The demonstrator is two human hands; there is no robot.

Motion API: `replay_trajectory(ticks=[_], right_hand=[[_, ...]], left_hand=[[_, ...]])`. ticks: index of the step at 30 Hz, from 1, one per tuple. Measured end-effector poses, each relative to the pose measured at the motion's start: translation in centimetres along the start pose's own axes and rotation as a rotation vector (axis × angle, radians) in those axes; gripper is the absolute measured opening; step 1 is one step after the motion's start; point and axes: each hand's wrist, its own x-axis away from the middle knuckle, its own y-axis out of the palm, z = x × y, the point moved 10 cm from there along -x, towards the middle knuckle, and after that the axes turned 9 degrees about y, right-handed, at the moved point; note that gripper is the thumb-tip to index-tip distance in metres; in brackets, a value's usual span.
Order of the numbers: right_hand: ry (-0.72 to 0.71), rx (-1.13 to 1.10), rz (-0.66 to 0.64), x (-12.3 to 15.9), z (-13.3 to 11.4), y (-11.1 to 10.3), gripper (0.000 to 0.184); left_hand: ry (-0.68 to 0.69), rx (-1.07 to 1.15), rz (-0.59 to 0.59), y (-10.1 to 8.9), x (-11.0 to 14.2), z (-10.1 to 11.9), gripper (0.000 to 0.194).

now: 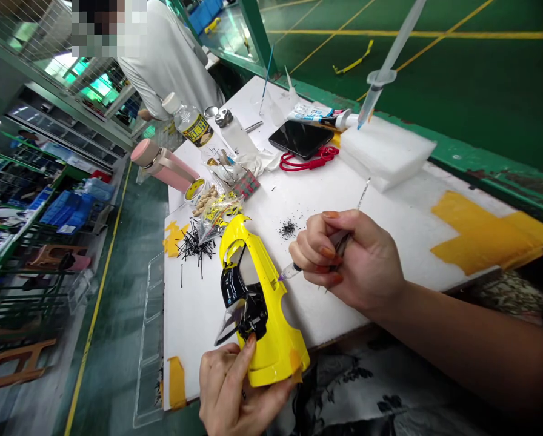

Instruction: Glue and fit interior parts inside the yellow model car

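Note:
My left hand (233, 387) grips the near end of a yellow toy car body (271, 327) with a black window insert (244, 300), thumb pressed on the black part. My right hand (351, 257) is closed on a small syringe (292, 271) and a pair of tweezers (360, 200); the syringe's tip almost touches the yellow shell's side. Both hands work above the white table (389, 212) near its front edge.
Black pins (194, 248), a heap of tiny black parts (288, 229), plastic bags, bottles (194, 124), a pink flask (162, 162), a phone (301, 138) with red cord, a white foam block (385, 151) and an upright syringe (380, 75) stand behind. A person in white stands far left.

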Motion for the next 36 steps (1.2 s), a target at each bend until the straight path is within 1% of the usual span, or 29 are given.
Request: replay_trajectory(ticks=[6,18,28,36], right_hand=[[0.012,0.013,0.009,0.08,0.03,0.02,0.031],[0.064,-0.051,-0.025,-0.04,0.39,-0.04,0.032],[0.018,-0.014,-0.004,-0.06,-0.04,-0.03,0.030],[0.000,0.003,0.004,-0.06,-0.13,-0.13,0.030]], left_hand=[[-0.004,-0.011,-0.008,0.00,-0.03,-0.06,0.050],[-0.006,0.006,-0.001,0.02,0.09,-0.15,0.051],[0.001,-0.006,0.010,-0.01,0.06,-0.08,0.054],[0.009,-0.007,0.008,0.03,-0.43,0.18,0.051]])
